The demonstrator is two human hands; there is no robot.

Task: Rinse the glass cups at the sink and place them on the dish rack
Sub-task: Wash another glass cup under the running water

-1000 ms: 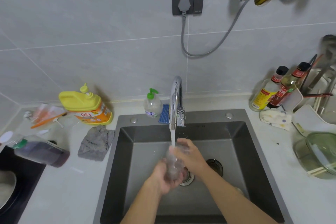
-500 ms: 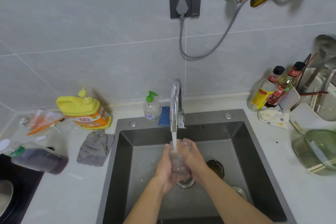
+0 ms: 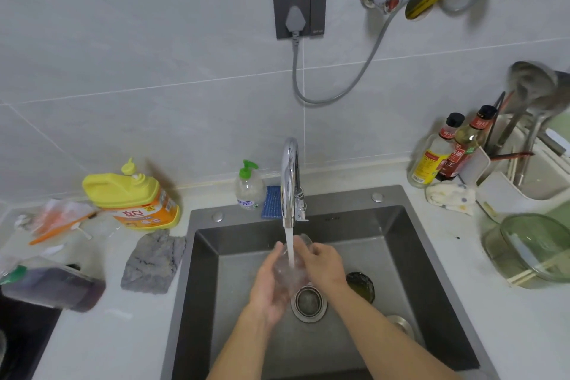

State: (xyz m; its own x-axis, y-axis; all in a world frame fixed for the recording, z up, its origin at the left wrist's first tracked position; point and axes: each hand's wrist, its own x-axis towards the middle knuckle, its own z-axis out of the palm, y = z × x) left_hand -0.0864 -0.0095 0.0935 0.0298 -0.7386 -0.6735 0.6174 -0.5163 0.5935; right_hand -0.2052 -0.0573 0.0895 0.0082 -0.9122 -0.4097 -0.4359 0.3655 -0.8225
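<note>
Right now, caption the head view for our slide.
Left hand and right hand hold a glass cup under the running faucet.

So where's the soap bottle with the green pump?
In the head view, the soap bottle stands behind the sink, just left of the faucet, beside the blue scrub pad.

One head-worn view — looks forward and down into the sink from close above, tiled wall at 12 o'clock.
</note>
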